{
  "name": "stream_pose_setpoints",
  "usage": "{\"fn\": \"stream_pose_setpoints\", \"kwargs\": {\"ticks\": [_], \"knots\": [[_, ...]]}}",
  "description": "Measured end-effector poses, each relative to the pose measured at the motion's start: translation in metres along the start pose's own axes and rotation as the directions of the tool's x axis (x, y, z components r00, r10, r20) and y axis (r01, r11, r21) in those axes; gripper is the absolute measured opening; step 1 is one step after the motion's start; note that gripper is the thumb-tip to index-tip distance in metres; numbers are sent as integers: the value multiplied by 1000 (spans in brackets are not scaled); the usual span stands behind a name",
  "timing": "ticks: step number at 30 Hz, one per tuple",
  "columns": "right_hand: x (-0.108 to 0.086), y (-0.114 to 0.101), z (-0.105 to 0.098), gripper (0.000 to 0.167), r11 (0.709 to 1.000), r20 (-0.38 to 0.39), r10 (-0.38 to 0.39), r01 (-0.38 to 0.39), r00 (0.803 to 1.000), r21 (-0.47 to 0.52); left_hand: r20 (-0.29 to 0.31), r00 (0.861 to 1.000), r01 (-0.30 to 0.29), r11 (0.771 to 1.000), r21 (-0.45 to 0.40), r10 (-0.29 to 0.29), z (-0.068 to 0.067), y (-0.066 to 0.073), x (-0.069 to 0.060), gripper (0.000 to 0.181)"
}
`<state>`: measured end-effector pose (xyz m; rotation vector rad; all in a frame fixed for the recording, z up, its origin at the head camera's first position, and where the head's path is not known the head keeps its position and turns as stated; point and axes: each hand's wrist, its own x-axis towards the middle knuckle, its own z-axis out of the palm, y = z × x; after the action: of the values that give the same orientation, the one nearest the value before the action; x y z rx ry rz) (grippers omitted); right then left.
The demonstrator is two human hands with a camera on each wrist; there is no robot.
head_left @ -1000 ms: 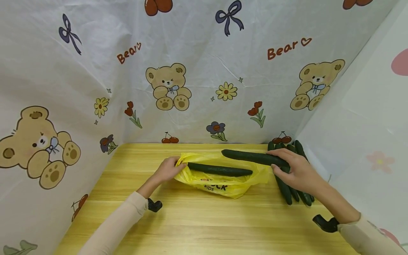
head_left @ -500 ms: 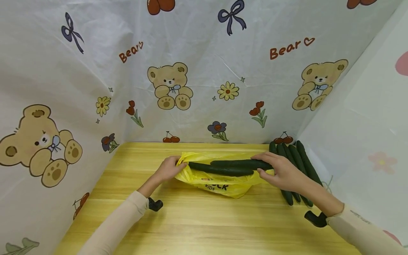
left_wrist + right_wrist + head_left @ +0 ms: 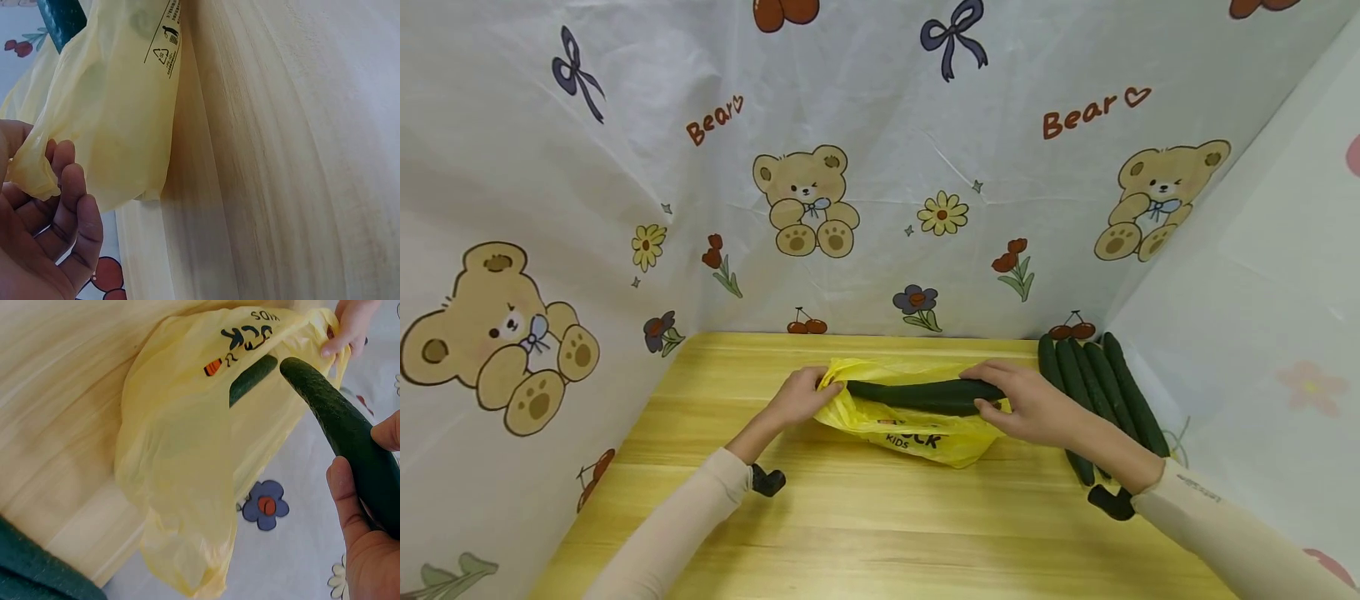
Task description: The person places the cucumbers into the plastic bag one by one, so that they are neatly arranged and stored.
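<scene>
A yellow plastic bag (image 3: 966,446) lies on the table with its mouth spread. My left hand (image 3: 796,398) pinches the bag's left edge, the bunched plastic showing between thumb and fingers in the left wrist view. My right hand (image 3: 1030,404) grips a dark green cucumber (image 3: 331,412) near one end, its free end pointing left at the bag's opening. Inside the bag lies another cucumber (image 3: 253,380); from the head view the two overlap and are hard to tell apart. The bag's front wall hides its lower inside.
Several cucumbers (image 3: 1138,400) lie side by side at the table's right, partly behind my right forearm. The wooden table (image 3: 850,533) meets a printed cloth wall (image 3: 880,275) at the back. Black pieces (image 3: 767,481) sit at both wrists.
My right hand has carried the cucumber left and slightly down, from beside the pile to the bag's mouth. The left hand keeps its hold on the bag edge.
</scene>
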<state>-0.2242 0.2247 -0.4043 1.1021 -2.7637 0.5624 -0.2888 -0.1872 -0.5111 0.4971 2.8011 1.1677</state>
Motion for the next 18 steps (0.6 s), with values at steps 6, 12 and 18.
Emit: {"fn": "stream_pose_setpoints", "kwargs": {"ticks": [6, 12, 18], "knots": [[20, -7, 10, 44, 999, 30, -42, 42, 999, -6, 8, 1000, -9, 1000, -15, 9, 0, 0, -1, 30], [40, -10, 16, 44, 998, 54, -52, 53, 997, -15, 4, 1000, -2, 1000, -31, 2, -1, 1, -2, 28], [60, -10, 22, 46, 999, 105, -40, 42, 994, -11, 18, 1000, -4, 1000, -31, 5, 1, 2, -2, 24]]}}
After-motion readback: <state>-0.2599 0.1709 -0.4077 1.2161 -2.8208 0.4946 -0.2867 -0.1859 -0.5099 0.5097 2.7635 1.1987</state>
